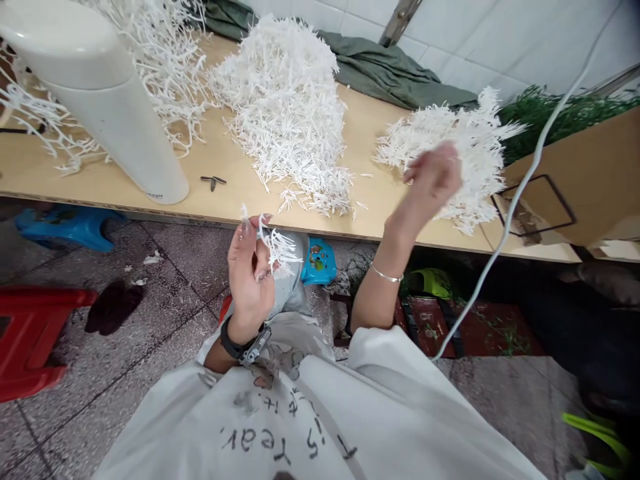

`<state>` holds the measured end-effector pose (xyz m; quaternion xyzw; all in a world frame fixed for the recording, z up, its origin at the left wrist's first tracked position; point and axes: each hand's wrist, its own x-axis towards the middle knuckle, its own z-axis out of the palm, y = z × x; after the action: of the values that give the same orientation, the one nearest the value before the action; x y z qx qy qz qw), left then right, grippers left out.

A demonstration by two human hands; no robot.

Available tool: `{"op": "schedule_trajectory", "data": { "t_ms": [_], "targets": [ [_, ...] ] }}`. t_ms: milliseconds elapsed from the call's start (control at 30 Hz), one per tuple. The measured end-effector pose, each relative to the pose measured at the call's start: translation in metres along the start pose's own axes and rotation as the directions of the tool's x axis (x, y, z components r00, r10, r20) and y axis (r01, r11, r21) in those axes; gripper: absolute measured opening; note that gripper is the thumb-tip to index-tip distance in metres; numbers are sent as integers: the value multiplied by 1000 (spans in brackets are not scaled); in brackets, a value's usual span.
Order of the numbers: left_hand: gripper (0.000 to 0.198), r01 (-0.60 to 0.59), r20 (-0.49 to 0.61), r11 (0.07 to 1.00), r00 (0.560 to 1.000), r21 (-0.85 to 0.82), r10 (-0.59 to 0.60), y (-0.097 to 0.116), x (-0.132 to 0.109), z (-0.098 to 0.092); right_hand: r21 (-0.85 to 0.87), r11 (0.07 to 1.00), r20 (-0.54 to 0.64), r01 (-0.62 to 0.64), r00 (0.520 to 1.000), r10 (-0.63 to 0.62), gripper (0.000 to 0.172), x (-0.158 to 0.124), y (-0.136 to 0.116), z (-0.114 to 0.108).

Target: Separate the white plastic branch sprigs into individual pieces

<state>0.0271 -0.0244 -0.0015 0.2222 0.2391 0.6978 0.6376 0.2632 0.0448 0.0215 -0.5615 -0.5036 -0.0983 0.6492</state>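
Note:
My left hand (250, 273), with a dark watch at its wrist, is closed on a white branched sprig (283, 250) just in front of the table's near edge. The sprig's thin prongs fan out to the right of the fingers. My right hand (435, 173) is raised over the near left side of a pile of white sprigs (465, 143) on the right. Its fingers are curled but smeared by motion, so I cannot make out whether anything is in them. A larger heap of small white sprigs (295, 100) lies in the middle of the table (360, 120).
A white bottle (115, 120) stands at left before longer white branched pieces (165, 73). Dark seed-like bits (213, 181) lie nearby. A white cable (520, 187) hangs across the right, before a cardboard box (590, 173). Below are blue (70, 227) and red (40, 333) stools.

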Motion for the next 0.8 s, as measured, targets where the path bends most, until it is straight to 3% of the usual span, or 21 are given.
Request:
{"op": "schedule_trajectory", "data": {
  "t_ms": [67, 133, 200, 267, 300, 333, 433, 467, 500, 567, 667, 733, 800],
  "targets": [
    [21, 46, 11, 999, 999, -15, -46, -2, 2, 0, -251, 962, 311, 108, 950, -26, 38, 4, 15, 8],
    [19, 84, 24, 996, 996, -41, -83, -5, 3, 2, -359, 920, 497, 158, 867, 45, 38, -1, 19, 15],
    [17, 110, 49, 991, 993, -80, -107, -8, 2, 3, -305, 945, 501, 116, 863, 56, 39, -12, 10, 17],
    [17, 125, 91, 985, 989, -116, -114, -10, 1, 4, -129, 991, 486, 28, 873, 38, 34, -25, -12, 13],
    [16, 128, 111, 983, 987, -128, -114, -10, 1, 4, -19, 999, 518, -27, 855, 33, 36, -33, -25, 9],
    [16, 130, 129, 982, 985, -135, -112, -10, 1, 4, 85, 993, 604, -86, 797, 17, 41, -41, -40, 5],
    [20, 107, 153, 985, 984, -137, -86, -10, 0, 3, 271, 932, 822, -241, 562, -93, 46, -65, -79, -5],
    [22, 91, 150, 987, 986, -130, -71, -11, 0, 3, 284, 923, 848, -258, 516, -117, 44, -73, -88, -7],
    [24, 76, 148, 990, 987, -120, -58, -11, -1, 3, 282, 925, 857, -255, 500, -124, 41, -81, -94, -8],
    [26, 74, 158, 993, 986, -88, -59, -11, -4, 3, 262, 937, 841, -232, 530, -103, 35, -93, -101, -9],
    [26, 127, 192, 991, 975, -47, -115, -8, -7, 3, 272, 927, 772, -257, 634, -50, 38, -101, -102, -10],
    [23, 169, 193, 983, 969, -74, -152, -4, -7, 3, 320, 878, 738, -356, 675, 5, 44, -104, -103, -11],
    [21, 262, 186, 957, 954, -126, -237, -1, -7, 5, 378, 763, 736, -524, 671, 96, 49, -106, -105, -11]
  ]
}}
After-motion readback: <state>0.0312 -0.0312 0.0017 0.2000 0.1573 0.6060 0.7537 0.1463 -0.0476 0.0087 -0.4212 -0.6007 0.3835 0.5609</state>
